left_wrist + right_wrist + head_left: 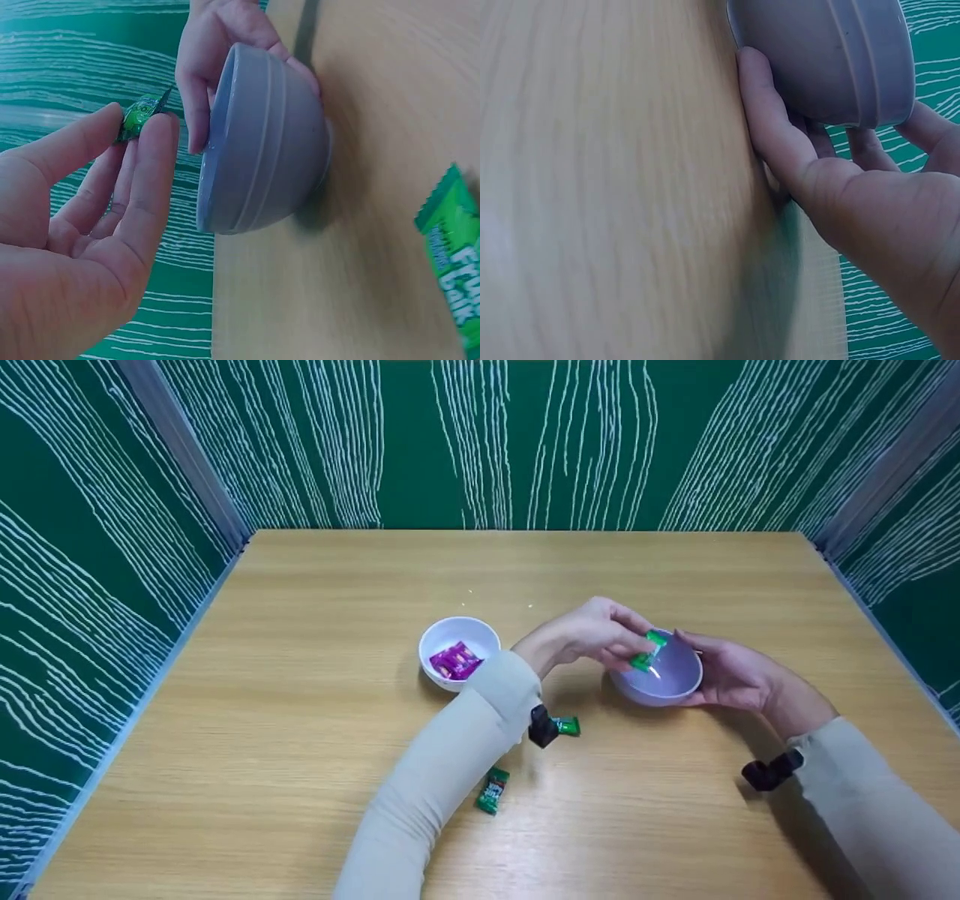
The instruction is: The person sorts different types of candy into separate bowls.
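My left hand [596, 634] pinches a small green-wrapped candy [140, 116] between thumb and fingertips. In the head view it is over the mouth of a light purple bowl [667, 690]. My right hand [739, 675] holds that bowl from its right side, thumb at the rim and fingers against the lower wall, as the right wrist view shows on the bowl [817, 67]. The bowl tips slightly toward the left hand; its inside is only partly visible. Two more green candies lie on the table, one [493, 791] nearer me and one [568, 726] partly behind the left wrist's camera.
Left of the purple bowl stands a white bowl [459, 630] with purple-wrapped candies [456, 661] in it; my left forearm passes close to its front. Tiny white specks dot the wooden table [300, 720] behind. Green walls [409, 442] with white streaks enclose the far and side edges.
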Demonstrator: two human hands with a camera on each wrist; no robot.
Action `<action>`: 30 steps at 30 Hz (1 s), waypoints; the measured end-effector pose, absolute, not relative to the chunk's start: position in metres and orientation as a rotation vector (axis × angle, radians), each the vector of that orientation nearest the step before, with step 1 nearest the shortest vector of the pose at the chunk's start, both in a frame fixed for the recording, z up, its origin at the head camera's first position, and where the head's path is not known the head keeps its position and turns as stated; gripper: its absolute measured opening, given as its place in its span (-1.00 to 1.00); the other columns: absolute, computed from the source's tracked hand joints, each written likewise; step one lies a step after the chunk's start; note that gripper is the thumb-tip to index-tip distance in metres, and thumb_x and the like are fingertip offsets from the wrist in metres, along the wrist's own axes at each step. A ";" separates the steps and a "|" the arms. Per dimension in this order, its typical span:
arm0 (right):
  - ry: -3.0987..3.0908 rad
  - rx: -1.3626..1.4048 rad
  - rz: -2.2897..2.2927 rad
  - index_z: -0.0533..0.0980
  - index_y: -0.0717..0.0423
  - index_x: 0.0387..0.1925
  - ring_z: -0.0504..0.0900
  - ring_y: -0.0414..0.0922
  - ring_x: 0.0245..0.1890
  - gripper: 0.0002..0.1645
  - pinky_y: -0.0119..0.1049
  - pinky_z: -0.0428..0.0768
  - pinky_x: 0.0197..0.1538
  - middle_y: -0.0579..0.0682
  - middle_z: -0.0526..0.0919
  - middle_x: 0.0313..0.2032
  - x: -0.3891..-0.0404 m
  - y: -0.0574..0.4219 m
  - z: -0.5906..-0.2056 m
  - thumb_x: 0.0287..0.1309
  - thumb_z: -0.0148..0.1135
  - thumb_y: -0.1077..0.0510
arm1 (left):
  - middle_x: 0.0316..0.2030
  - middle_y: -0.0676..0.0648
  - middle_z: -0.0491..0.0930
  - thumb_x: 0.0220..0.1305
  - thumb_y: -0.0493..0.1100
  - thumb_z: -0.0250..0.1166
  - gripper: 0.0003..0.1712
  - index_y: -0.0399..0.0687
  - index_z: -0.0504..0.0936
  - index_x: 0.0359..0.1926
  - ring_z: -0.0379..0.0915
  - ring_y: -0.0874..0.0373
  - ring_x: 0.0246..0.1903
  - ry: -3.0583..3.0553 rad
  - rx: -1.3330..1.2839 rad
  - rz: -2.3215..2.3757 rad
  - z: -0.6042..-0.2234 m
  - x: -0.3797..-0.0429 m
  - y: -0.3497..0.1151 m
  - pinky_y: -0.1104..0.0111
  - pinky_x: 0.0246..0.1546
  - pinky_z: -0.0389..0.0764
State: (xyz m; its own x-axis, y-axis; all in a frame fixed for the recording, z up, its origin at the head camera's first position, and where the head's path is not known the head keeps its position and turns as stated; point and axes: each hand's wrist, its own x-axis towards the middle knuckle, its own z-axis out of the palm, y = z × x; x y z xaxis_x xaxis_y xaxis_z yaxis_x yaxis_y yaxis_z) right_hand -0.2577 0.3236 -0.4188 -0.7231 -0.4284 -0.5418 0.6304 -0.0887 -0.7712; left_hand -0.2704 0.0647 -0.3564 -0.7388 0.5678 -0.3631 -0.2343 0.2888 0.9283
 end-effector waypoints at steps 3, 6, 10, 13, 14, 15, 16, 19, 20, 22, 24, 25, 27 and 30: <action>1.473 0.237 -1.887 0.04 -0.06 0.42 0.49 0.05 0.17 -0.37 0.16 0.49 0.27 0.13 0.10 0.35 -0.257 0.323 -0.419 0.54 -0.06 -0.20 | -0.24 -0.01 0.73 0.26 -0.25 0.46 -0.80 -0.04 0.77 -0.08 0.71 0.13 -0.28 1.917 0.281 1.527 -0.357 -0.274 0.067 0.33 -0.27 0.76; 1.467 0.237 -1.888 0.01 -0.07 0.44 0.48 0.06 0.19 -0.33 0.17 0.48 0.29 0.13 0.08 0.37 -0.257 0.323 -0.418 0.53 -0.05 -0.22 | -0.25 -0.01 0.72 0.25 -0.25 0.46 -0.83 -0.03 0.78 -0.13 0.71 0.14 -0.30 1.955 0.266 1.526 -0.358 -0.275 0.070 0.34 -0.27 0.75; 1.461 0.198 -1.885 0.02 -0.04 0.42 0.48 0.06 0.19 -0.36 0.16 0.50 0.28 0.14 0.10 0.35 -0.257 0.323 -0.420 0.55 -0.09 -0.21 | -0.26 -0.01 0.71 0.23 -0.26 0.48 -0.82 -0.05 0.78 -0.13 0.71 0.14 -0.33 1.990 0.256 1.533 -0.362 -0.275 0.075 0.34 -0.27 0.75; 1.456 0.165 -1.888 0.05 -0.03 0.39 0.49 0.05 0.18 -0.41 0.17 0.50 0.27 0.16 0.11 0.34 -0.257 0.323 -0.422 0.57 -0.13 -0.20 | -0.27 -0.01 0.70 0.21 -0.27 0.49 -0.82 -0.07 0.78 -0.14 0.70 0.14 -0.35 2.006 0.262 1.537 -0.366 -0.273 0.079 0.35 -0.30 0.75; 1.452 0.156 -1.889 0.05 -0.03 0.39 0.49 0.04 0.18 -0.42 0.17 0.50 0.27 0.16 0.11 0.34 -0.257 0.324 -0.422 0.58 -0.15 -0.20 | -0.28 -0.02 0.70 0.21 -0.28 0.49 -0.82 -0.08 0.78 -0.15 0.70 0.14 -0.36 2.009 0.260 1.539 -0.367 -0.273 0.081 0.36 -0.31 0.75; 1.447 0.157 -1.893 0.05 -0.04 0.39 0.49 0.04 0.18 -0.42 0.17 0.49 0.28 0.16 0.10 0.34 -0.257 0.324 -0.423 0.58 -0.14 -0.20 | -0.28 -0.01 0.69 0.21 -0.28 0.48 -0.83 -0.07 0.78 -0.16 0.70 0.15 -0.36 2.015 0.256 1.537 -0.368 -0.273 0.083 0.37 -0.33 0.75; 1.443 0.157 -1.894 0.05 -0.04 0.40 0.49 0.05 0.19 -0.42 0.17 0.48 0.28 0.16 0.10 0.35 -0.256 0.324 -0.423 0.57 -0.14 -0.20 | -0.28 -0.01 0.69 0.21 -0.29 0.48 -0.84 -0.07 0.79 -0.16 0.70 0.15 -0.36 2.019 0.255 1.536 -0.368 -0.272 0.084 0.37 -0.34 0.75; 1.436 0.164 -1.898 0.05 -0.05 0.41 0.48 0.05 0.20 -0.40 0.17 0.47 0.30 0.16 0.07 0.37 -0.256 0.325 -0.423 0.57 -0.12 -0.20 | -0.27 0.00 0.69 0.22 -0.29 0.47 -0.83 -0.06 0.79 -0.15 0.69 0.15 -0.35 2.014 0.248 1.533 -0.369 -0.272 0.087 0.38 -0.35 0.74; 1.438 0.170 -1.898 0.06 -0.06 0.41 0.48 0.05 0.20 -0.40 0.17 0.47 0.30 0.16 0.07 0.37 -0.256 0.325 -0.422 0.56 -0.12 -0.20 | -0.28 0.00 0.69 0.22 -0.29 0.47 -0.83 -0.06 0.79 -0.15 0.69 0.16 -0.35 2.014 0.243 1.529 -0.369 -0.271 0.089 0.38 -0.35 0.74; 1.438 0.180 -1.903 0.08 -0.07 0.40 0.48 0.05 0.20 -0.42 0.18 0.46 0.30 0.15 0.07 0.37 -0.256 0.325 -0.422 0.56 -0.10 -0.20 | -0.28 0.01 0.69 0.23 -0.29 0.46 -0.82 -0.05 0.80 -0.13 0.69 0.16 -0.34 2.018 0.241 1.519 -0.369 -0.271 0.090 0.38 -0.35 0.74; 1.435 0.176 -1.907 0.09 -0.08 0.40 0.48 0.05 0.20 -0.43 0.19 0.45 0.30 0.15 0.08 0.37 -0.256 0.326 -0.422 0.56 -0.10 -0.20 | -0.28 0.01 0.69 0.24 -0.29 0.45 -0.82 -0.05 0.80 -0.12 0.69 0.15 -0.34 2.018 0.231 1.518 -0.369 -0.271 0.092 0.38 -0.35 0.74; 1.435 0.175 -1.909 0.10 -0.08 0.40 0.48 0.04 0.20 -0.43 0.20 0.46 0.30 0.14 0.10 0.36 -0.256 0.326 -0.422 0.56 -0.10 -0.20 | -0.29 0.00 0.69 0.26 -0.29 0.44 -0.82 -0.06 0.79 -0.12 0.69 0.14 -0.34 2.016 0.226 1.521 -0.370 -0.271 0.092 0.37 -0.35 0.74; 1.434 0.167 -1.907 0.10 -0.07 0.39 0.50 0.04 0.19 -0.44 0.18 0.48 0.28 0.14 0.16 0.34 -0.256 0.326 -0.422 0.56 -0.10 -0.19 | -0.29 0.00 0.69 0.28 -0.29 0.42 -0.82 -0.07 0.79 -0.10 0.69 0.13 -0.34 2.013 0.222 1.524 -0.370 -0.271 0.093 0.36 -0.34 0.75; 1.437 0.150 -1.901 0.07 -0.04 0.40 0.52 0.05 0.18 -0.42 0.17 0.51 0.26 0.14 0.24 0.31 -0.256 0.326 -0.423 0.57 -0.13 -0.19 | -0.27 -0.02 0.69 0.31 -0.28 0.39 -0.81 -0.08 0.78 -0.07 0.70 0.11 -0.33 2.004 0.223 1.525 -0.372 -0.271 0.092 0.34 -0.30 0.75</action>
State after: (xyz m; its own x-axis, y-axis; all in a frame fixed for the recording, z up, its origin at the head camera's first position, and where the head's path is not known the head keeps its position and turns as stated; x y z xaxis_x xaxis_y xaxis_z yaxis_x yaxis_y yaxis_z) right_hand -0.2559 0.3260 -0.4227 -0.7219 -0.4798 -0.4986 0.6106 -0.1027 -0.7852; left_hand -0.2712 0.0919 -0.3717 -0.8038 0.4740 -0.3596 -0.2203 0.3243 0.9200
